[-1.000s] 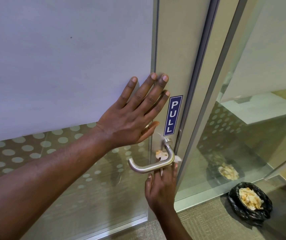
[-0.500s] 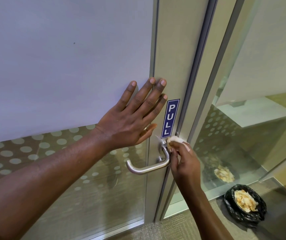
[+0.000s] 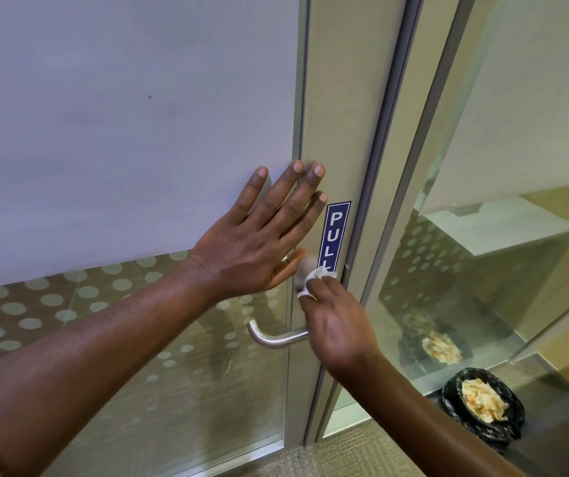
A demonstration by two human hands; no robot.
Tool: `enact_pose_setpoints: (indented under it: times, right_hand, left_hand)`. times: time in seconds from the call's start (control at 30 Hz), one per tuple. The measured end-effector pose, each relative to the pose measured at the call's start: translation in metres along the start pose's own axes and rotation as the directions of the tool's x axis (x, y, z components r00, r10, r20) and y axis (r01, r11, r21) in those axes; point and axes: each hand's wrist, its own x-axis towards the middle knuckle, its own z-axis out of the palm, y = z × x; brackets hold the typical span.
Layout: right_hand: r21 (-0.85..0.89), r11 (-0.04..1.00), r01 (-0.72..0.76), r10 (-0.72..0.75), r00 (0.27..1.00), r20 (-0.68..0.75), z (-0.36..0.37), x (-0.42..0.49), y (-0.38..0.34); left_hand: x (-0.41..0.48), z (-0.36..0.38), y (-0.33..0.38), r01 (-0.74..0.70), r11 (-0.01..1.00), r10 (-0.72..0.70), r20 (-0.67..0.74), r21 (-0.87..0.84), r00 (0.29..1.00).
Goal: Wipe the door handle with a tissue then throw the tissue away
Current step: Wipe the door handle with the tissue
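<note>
A silver lever door handle (image 3: pixel 272 337) sticks out from the metal frame of a glass door; its right end is hidden behind my right hand. My right hand (image 3: pixel 336 327) holds a crumpled white tissue (image 3: pixel 312 282) at its fingertips and presses it on the door frame just above the handle's base, below the blue PULL sticker (image 3: pixel 335 232). My left hand (image 3: pixel 259 239) lies flat with spread fingers on the door, above and left of the handle. A black-lined bin (image 3: pixel 482 406) with crumpled tissues stands on the floor at lower right.
The door's upper pane is frosted white, the lower part has a dotted film. A fixed glass panel (image 3: pixel 482 270) stands right of the door, mirroring the bin. Carpet (image 3: pixel 362 456) covers the floor below.
My right hand rose with the tissue from under the handle, past its right side, to the frame above its base, now covering the handle's right end. My left hand stayed flat.
</note>
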Motion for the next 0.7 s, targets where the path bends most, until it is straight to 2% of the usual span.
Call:
enact_pose_setpoints:
  times: [0.13,0.27,0.47,0.57,0.7]
  right_hand:
    - [-0.125,0.992,-0.017,0.039,0.983,0.178,-0.010,0.004,-0.013]
    - [-0.172,0.983,0.059,-0.021,0.977,0.214,-0.016,0.005,-0.023]
    - [0.022,0.988,0.151,-0.152,0.986,0.068,-0.025,0.001,0.006]
    - [0.173,0.981,0.083,-0.075,0.996,-0.052,-0.021,-0.007,0.023]
    - [0.393,0.918,-0.047,0.116,0.981,-0.154,0.005,-0.027,0.022]
  left_hand:
    - [0.000,0.000,0.000,-0.002,1.000,0.002,0.014,0.000,1.000]
    - [-0.001,0.000,0.000,-0.004,1.000,0.004,0.014,0.003,1.000]
    - [0.000,0.000,0.001,-0.006,1.000,0.006,-0.001,0.005,1.000]
    - [0.000,0.001,0.000,-0.009,1.000,0.009,-0.001,0.007,1.000]
    - [0.000,0.001,0.000,-0.008,1.000,0.008,0.003,0.003,1.000]
